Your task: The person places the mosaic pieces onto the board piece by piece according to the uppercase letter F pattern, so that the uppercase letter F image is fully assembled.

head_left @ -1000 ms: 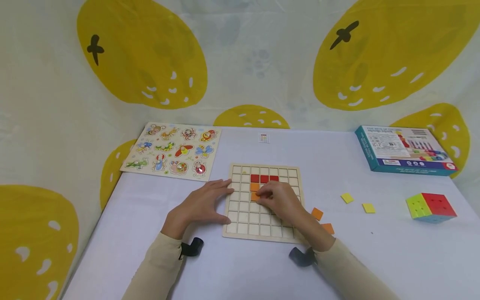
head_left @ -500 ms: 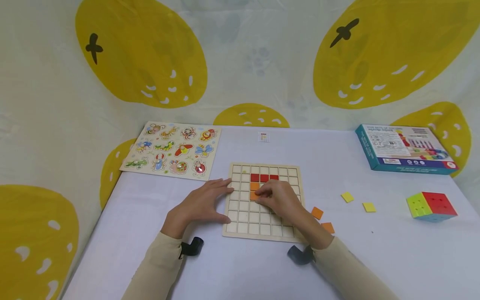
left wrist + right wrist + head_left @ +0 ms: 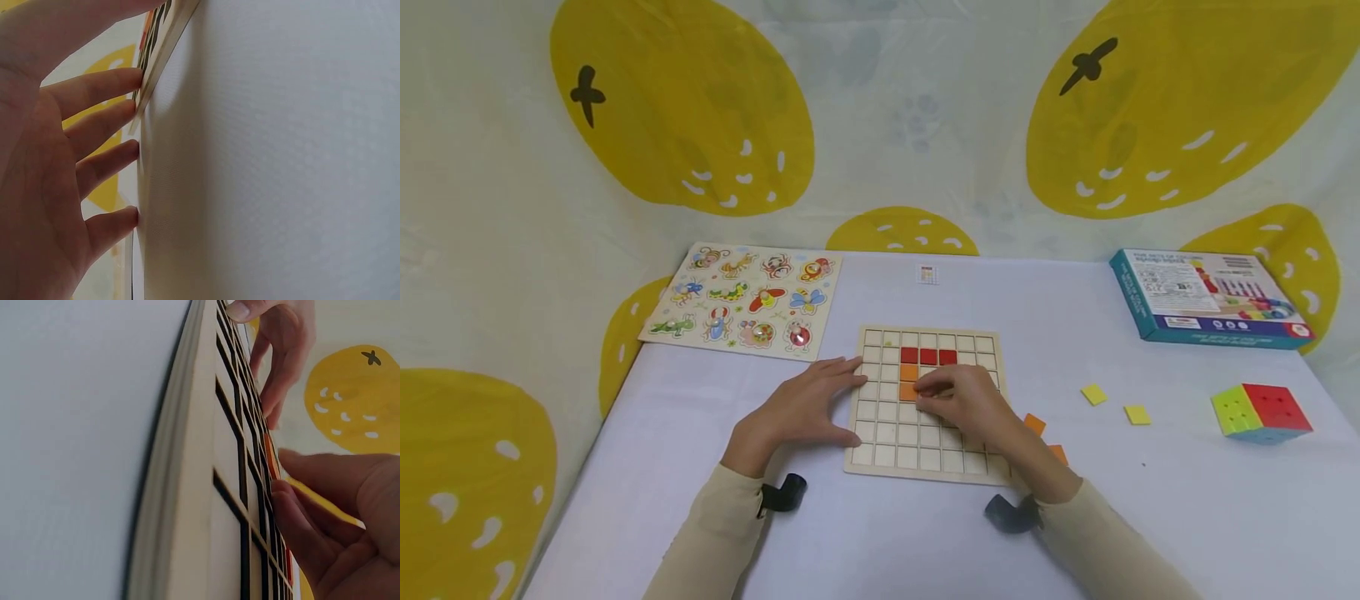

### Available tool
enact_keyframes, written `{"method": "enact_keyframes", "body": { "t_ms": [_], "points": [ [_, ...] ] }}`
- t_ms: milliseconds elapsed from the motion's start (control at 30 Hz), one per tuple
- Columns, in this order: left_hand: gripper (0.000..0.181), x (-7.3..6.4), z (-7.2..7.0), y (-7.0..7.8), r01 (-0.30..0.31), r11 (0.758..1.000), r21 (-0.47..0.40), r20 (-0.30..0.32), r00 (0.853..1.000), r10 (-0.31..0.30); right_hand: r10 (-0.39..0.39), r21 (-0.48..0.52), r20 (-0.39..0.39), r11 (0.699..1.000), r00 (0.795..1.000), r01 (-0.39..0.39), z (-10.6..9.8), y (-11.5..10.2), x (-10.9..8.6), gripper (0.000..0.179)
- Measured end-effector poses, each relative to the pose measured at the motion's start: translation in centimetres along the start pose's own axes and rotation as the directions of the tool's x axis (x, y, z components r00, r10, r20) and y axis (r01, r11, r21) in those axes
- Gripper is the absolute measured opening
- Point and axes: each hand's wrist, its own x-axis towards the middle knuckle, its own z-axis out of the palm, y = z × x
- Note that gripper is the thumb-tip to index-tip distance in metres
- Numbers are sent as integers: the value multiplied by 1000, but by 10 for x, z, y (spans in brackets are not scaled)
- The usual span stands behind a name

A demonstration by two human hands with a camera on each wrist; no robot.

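Note:
A wooden grid board [image 3: 925, 477] lies flat on the table, with three red tiles [image 3: 928, 357] in a row of its cells. Below the leftmost red one sit an upper orange tile [image 3: 909, 372] and a lower orange tile [image 3: 907, 392]. The right hand [image 3: 968, 404] has its bent fingertips and thumb at the right edge of the lower orange tile. In the right wrist view, a gap shows between thumb [image 3: 312, 472] and fingers, right beside the orange [image 3: 270, 456] on the board. With fingers spread, the left hand [image 3: 801, 408] touches the board's left edge; the left wrist view shows its fingers [image 3: 103, 128] extended.
Two loose orange tiles [image 3: 1034, 423] lie partly behind the right forearm. Farther right are two yellow tiles [image 3: 1093, 394] and a puzzle cube [image 3: 1262, 414]. An insect puzzle board [image 3: 745, 300], a small pattern card [image 3: 927, 274] and a toy box [image 3: 1213, 298] stand toward the back.
The lower orange tile has shifted slightly left. The right fingertips have since drawn a little to the right of it, with the right forearm also moving right. The left hand keeps its place.

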Motion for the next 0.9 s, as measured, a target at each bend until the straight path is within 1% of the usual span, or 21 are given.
{"method": "enact_keyframes", "body": {
  "t_ms": [67,133,167,267,333,400,567,667,800,900],
  "points": [
    [84,0,0,0,-3,1000,-1,-3,1000,3,2,52,19,999,1000,-3,-4,2,-4,27],
    [84,0,0,0,-4,1000,-3,-4,1000,4,-15,103,29,995,999,12,-8,5,-8,32],
    [84,0,0,0,-4,1000,-2,-4,1000,4,-28,112,27,993,999,25,-10,6,-10,35],
    [85,-1,0,0,0,1000,-4,-4,1000,0,-77,98,10,992,997,75,-18,8,-17,39],
    [86,-1,-1,0,3,1000,-5,-5,1000,-3,-94,57,-11,994,996,94,-25,11,-23,40],
    [85,-1,0,0,6,1000,-7,-4,1000,-6,-95,8,-35,995,995,96,-32,15,-29,41],
    [85,-1,1,0,4,1000,-7,-5,1000,-4,-83,-93,-107,993,991,73,-52,28,-44,41],
    [85,-1,1,0,-4,1000,-10,-10,1000,4,-72,-134,-152,990,986,51,-64,37,-55,40],
    [85,-1,0,1,-5,1000,-11,-5,1000,5,-10,-169,-190,985,982,-22,-79,48,-69,39],
    [85,-1,0,2,3,1000,-10,1,1000,-3,38,-201,-202,976,979,-80,-85,55,-79,39]
  ]
}}
